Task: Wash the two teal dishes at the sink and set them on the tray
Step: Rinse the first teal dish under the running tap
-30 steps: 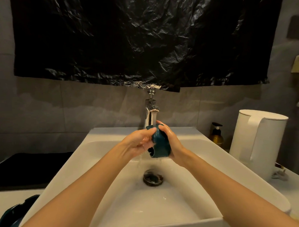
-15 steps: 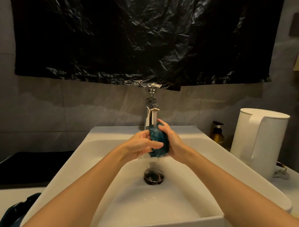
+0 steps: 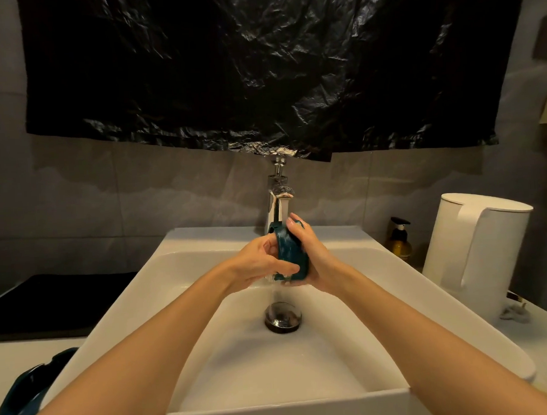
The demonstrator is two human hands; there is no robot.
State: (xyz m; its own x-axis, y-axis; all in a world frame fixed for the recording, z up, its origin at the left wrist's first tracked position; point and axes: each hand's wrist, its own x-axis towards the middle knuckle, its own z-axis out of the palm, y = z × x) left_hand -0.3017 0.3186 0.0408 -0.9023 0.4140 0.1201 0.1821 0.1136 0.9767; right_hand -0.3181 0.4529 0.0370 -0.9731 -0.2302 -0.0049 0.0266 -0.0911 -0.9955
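Left hand slid down teal dish | right hand grips it too | white sink, black sheet

1. Held dish: small, teal, wet, tipped on edge; gripped between left hand and right hand under the tap.
2. Second dish: teal, glossy, just left of the sink, partly hidden by the left forearm.
3. Sink: white, rectangular, wet.
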